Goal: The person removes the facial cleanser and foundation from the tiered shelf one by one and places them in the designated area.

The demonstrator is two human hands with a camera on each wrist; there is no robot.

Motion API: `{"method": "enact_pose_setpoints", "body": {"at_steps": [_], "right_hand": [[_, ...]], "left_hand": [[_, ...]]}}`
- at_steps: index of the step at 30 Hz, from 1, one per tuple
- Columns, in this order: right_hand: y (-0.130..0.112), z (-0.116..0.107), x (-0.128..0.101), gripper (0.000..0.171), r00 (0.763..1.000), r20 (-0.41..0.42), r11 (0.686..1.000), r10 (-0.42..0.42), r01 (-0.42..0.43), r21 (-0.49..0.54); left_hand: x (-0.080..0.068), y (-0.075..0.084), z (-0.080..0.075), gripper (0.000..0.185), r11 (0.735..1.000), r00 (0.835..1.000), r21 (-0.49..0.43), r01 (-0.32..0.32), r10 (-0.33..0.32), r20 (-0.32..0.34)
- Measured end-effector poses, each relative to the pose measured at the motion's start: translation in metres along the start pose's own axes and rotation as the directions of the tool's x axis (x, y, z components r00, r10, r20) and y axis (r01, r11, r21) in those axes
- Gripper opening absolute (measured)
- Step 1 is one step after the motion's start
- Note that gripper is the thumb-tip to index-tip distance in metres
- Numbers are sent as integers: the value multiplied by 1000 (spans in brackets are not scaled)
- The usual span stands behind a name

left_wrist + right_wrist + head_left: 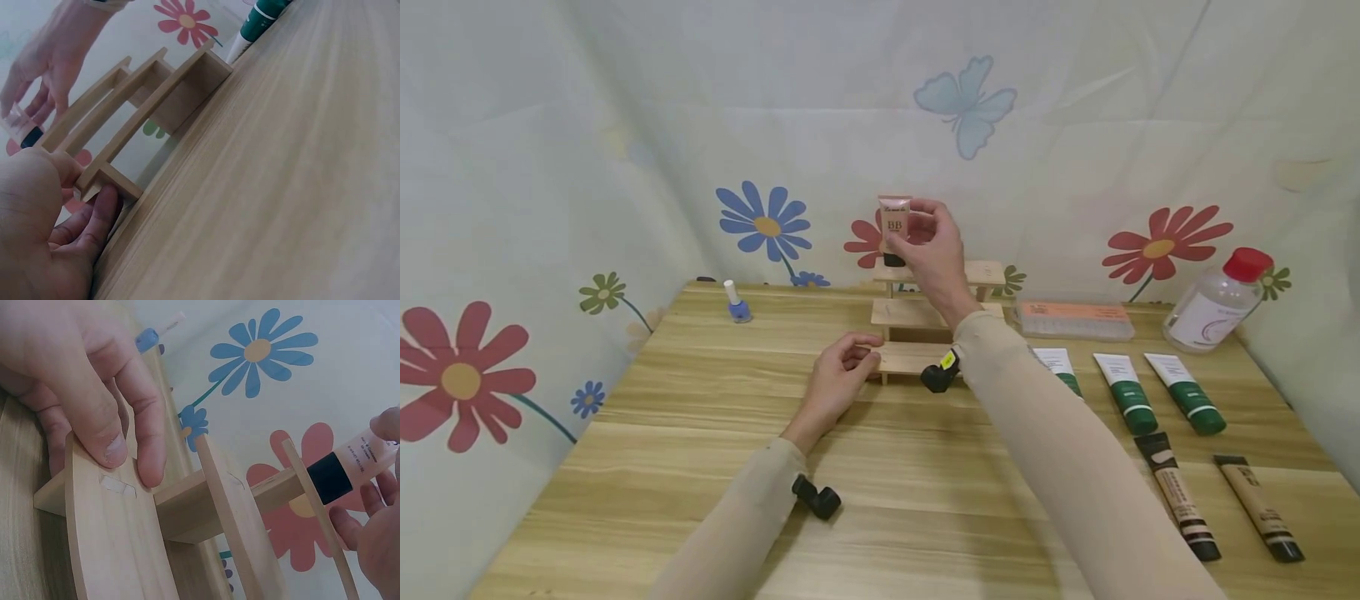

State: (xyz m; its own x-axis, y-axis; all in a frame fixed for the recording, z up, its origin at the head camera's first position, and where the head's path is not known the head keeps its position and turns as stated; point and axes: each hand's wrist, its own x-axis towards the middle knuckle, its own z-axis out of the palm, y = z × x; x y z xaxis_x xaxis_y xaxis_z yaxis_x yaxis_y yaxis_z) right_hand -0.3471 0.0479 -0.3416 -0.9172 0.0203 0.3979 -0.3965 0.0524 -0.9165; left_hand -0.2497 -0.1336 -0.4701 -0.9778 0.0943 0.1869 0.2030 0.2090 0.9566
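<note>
A small pink BB cream tube (894, 223) with a black cap stands cap-down at the left end of the top step of a wooden three-step rack (910, 313). My right hand (938, 254) pinches the tube from its right side, thumb in front. In the right wrist view the black cap (331, 481) meets the top board. Down at the lowest step, my left hand (841, 373) grips the rack's left end, thumb on the board and fingers (103, 215) around the side support.
A blue nail polish bottle (739, 303) stands back left. Right of the rack are a flat clear box (1073, 320), a red-capped bottle (1213, 304), several green-and-white tubes (1187, 396) and two beige tubes (1258, 508). A flowered curtain (820, 125) hangs behind the table.
</note>
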Motion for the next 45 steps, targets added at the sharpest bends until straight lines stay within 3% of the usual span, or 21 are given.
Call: {"method": "enact_pose_setpoints", "body": {"at_steps": [9,21,33,45], "right_hand": [[-1,1,-1,41,999,19,997,31,-30,-70],[-1,-2,-3,34,999,25,999,24,-23,-33],[-22,-23,-22,36,1000,5,999,-25,24,49],[-45,-54,-54,33,999,-50,999,-18,20,37]], "left_hand": [[1,-2,2,20,1000,1000,-8,-12,12,-2],[1,-3,3,20,1000,1000,-23,-1,1,1],[2,-2,1,21,1000,1000,-25,-4,4,-1],[0,-1,0,20,1000,1000,12,5,-5,-4]]}}
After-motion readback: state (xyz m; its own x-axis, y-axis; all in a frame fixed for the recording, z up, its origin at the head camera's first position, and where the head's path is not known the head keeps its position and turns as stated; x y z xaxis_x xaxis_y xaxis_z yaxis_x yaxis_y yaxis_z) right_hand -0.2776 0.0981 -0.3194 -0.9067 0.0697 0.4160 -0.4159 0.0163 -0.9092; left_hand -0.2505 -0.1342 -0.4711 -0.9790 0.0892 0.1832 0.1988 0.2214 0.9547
